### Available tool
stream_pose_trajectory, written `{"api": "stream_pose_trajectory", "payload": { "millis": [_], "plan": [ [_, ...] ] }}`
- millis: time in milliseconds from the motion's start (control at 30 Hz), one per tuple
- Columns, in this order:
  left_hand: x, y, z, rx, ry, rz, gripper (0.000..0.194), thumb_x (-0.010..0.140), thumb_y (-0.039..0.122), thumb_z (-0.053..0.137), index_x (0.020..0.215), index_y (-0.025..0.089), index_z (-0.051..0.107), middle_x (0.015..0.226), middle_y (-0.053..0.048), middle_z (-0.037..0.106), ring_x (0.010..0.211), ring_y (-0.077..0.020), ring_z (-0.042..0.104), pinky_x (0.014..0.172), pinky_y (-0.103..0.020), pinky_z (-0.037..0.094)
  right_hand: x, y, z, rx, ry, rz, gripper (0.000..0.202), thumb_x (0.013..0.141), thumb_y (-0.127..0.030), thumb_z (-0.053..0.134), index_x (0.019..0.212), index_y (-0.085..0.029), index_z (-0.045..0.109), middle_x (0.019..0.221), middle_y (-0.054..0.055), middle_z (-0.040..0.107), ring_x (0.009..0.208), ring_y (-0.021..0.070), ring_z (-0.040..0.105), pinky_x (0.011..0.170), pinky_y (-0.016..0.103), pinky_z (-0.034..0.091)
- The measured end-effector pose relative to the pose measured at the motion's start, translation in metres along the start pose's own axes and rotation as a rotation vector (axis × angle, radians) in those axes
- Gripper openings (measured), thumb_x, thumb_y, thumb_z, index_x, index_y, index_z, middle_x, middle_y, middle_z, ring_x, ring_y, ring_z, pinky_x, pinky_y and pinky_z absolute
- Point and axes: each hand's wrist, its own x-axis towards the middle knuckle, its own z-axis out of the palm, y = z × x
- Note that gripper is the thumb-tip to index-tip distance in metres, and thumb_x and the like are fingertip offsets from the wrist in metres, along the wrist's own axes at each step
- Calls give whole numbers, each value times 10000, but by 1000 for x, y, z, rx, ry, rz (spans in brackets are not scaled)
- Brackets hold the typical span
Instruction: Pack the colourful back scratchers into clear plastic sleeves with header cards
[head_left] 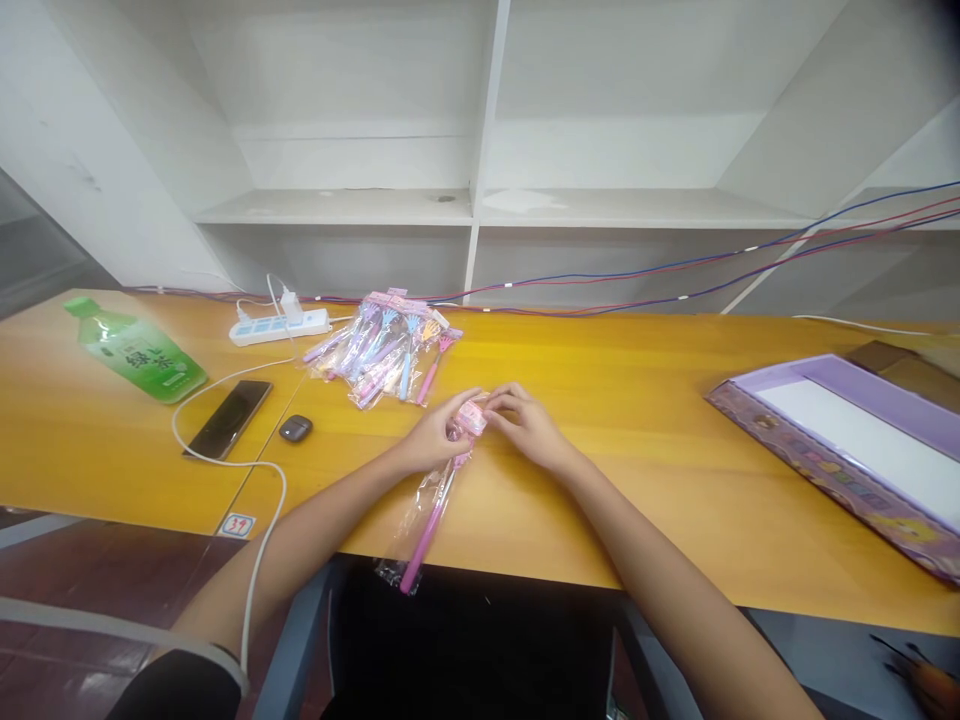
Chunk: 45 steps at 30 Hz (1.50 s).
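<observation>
Between my hands is a pink back scratcher (424,540) in a clear plastic bag with a pink header card (472,418). Its handle end points toward me and hangs over the table's front edge. My left hand (439,432) is closed around the card end of the bag. The fingers of my right hand (525,420) are pinched together at the card's right edge. Beyond my hands lies a pile of similar bagged back scratchers (382,350) in pink, blue, purple and yellow, with hand-shaped heads.
On the left are a green bottle (139,350) lying tilted, a phone (229,418), a small black case (295,429), a power strip (279,327) and a white cable (281,490). A purple open box (825,465) sits right. White shelves (337,207) stand behind the table (637,440).
</observation>
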Motion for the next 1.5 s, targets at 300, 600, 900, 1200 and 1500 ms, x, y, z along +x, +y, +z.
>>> {"api": "stream_pose_trajectory", "payload": {
  "millis": [300, 600, 900, 1200, 1500],
  "plan": [
    [2, -1, -1, -12, 12, -11, 888, 747, 107, 668, 1589, 276, 441, 1547, -128, 550, 807, -110, 627, 709, -222, 518, 3, 14, 3, 147, 28, 130, 277, 955, -498, 642, 914, -237, 728, 1101, 71, 580, 1145, 232, 579, 1061, 412, 473],
    [2, -6, 0, -19, -2, -33, 889, 753, 101, 644, 1600, 244, 414, 1591, -140, 498, 833, -106, 639, 723, -224, 510, 2, 6, -5, 19, 22, 48, 307, 980, -509, 620, 939, -241, 764, 1078, 82, 604, 1103, 238, 596, 1047, 420, 489],
    [-3, 11, -1, 2, -72, 50, 861, 770, 92, 643, 1589, 263, 439, 1619, -122, 471, 1131, -216, 648, 898, -295, 546, 2, 4, 0, 123, -33, 99, 319, 976, -509, 626, 912, -239, 782, 1106, 79, 627, 1120, 232, 615, 1101, 432, 456],
    [-3, 12, 1, -64, -110, -30, 937, 750, 87, 634, 1625, 307, 381, 1489, -116, 582, 717, -72, 556, 633, -206, 485, 4, 8, 1, 118, 74, 129, 357, 961, -563, 614, 876, -234, 724, 1058, 72, 630, 1087, 232, 608, 1038, 403, 486],
    [-5, 13, 1, -3, -277, -63, 675, 749, 75, 562, 1395, 238, 671, 1320, -91, 708, 752, -106, 630, 635, -220, 467, 7, 18, -19, 123, 327, 401, 408, 945, -634, 577, 875, -233, 592, 518, -58, 501, 425, 132, 445, 439, 263, 370]
  ]
}}
